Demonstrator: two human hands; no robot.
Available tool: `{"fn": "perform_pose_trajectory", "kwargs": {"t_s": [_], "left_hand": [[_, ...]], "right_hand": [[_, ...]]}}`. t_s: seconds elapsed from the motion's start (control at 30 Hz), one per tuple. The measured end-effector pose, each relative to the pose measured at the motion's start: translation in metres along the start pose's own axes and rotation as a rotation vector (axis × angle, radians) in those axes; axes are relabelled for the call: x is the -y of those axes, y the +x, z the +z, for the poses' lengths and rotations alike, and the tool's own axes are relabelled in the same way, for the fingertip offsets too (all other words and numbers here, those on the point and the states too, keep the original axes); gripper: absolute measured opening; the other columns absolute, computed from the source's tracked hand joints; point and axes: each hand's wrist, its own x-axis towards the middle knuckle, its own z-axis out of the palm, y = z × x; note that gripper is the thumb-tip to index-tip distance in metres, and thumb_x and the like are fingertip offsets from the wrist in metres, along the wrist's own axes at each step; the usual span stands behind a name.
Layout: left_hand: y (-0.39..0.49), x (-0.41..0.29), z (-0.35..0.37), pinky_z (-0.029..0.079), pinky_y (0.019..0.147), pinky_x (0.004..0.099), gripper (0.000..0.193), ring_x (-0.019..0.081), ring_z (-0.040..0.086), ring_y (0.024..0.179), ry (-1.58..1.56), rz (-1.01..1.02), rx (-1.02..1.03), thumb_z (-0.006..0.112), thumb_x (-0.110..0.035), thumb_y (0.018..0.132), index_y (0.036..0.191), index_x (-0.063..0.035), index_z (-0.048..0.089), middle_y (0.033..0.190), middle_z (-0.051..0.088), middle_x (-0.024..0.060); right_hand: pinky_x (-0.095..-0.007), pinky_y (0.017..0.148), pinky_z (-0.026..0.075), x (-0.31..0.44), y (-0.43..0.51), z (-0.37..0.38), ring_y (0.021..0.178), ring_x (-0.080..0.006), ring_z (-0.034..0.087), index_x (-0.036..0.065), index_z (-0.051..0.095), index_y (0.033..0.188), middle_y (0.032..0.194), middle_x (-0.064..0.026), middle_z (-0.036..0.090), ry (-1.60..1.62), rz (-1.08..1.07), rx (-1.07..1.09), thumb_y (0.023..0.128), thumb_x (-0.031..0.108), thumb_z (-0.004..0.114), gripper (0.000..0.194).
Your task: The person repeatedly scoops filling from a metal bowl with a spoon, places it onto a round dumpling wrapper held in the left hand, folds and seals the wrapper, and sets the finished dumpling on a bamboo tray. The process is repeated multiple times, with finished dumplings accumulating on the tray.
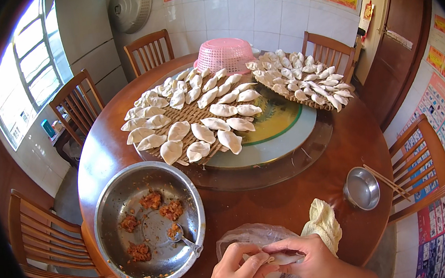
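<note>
Near the table's front edge, my left hand [241, 270] and my right hand [308, 257] pinch one pale dumpling [284, 257] between their thumbs and fingers. Below them lies a clear plastic bag [251, 232], its contents mostly hidden by the hands. To the left stands a steel basin [109, 238] with several clumps of reddish filling [138, 252] and a metal spoon [188, 242] resting inside. A crumpled yellowish cloth [323, 225] sits just beyond my right hand. Farther back, many folded dumplings cover a woven tray [176, 115] and a second woven tray [326, 106].
The trays rest on a glass turntable [224, 161] on the round wooden table [249, 204]. An upturned pink plastic basket [224, 54] stands at the back. At right are a small steel bowl [362, 190] and chopsticks [387, 182]. Wooden chairs [52, 252] surround the table.
</note>
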Motion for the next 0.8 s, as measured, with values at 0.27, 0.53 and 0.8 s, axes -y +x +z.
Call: {"fn": "perform_pose_trajectory", "kwargs": {"t_s": [0.27,0.53,0.8], "left_hand": [[-0.0007,0.0047,-0.0030,0.046,0.067,0.0352,0.014,0.0319,0.055,0.080,-0.214,-0.066,-0.036,0.054,0.006,0.075,0.088,0.0014,0.058,0.089,0.054,0.0166],[-0.0039,0.0024,-0.0021,0.040,0.047,0.0381,0.005,0.0353,0.052,0.054,-0.123,-0.046,0.083,0.051,-0.002,0.082,0.082,0.0028,0.054,0.067,0.051,0.0179],[-0.0036,0.0017,-0.0033,0.046,0.055,0.0337,0.011,0.0290,0.059,0.063,-0.187,-0.184,0.071,0.055,0.000,0.081,0.092,0.0017,0.058,0.070,0.054,0.0154]], "right_hand": [[-0.0246,0.076,0.051,-0.0038,-0.0030,-0.0001,0.087,-0.0130,0.062,-0.005,0.061,0.105,0.098,-0.0102,0.065,0.490,0.193,0.069,0.082,0.009,0.067,0.028],[-0.0261,0.067,0.054,-0.0044,-0.0079,-0.0014,0.081,-0.0173,0.063,-0.008,0.063,0.097,0.101,-0.0187,0.064,0.634,0.171,0.054,0.082,0.006,0.065,0.020],[-0.0252,0.066,0.055,-0.0020,-0.0082,-0.0012,0.084,-0.0177,0.063,-0.007,0.062,0.096,0.104,-0.0211,0.062,0.537,0.034,-0.070,0.084,0.006,0.063,0.018]]}}
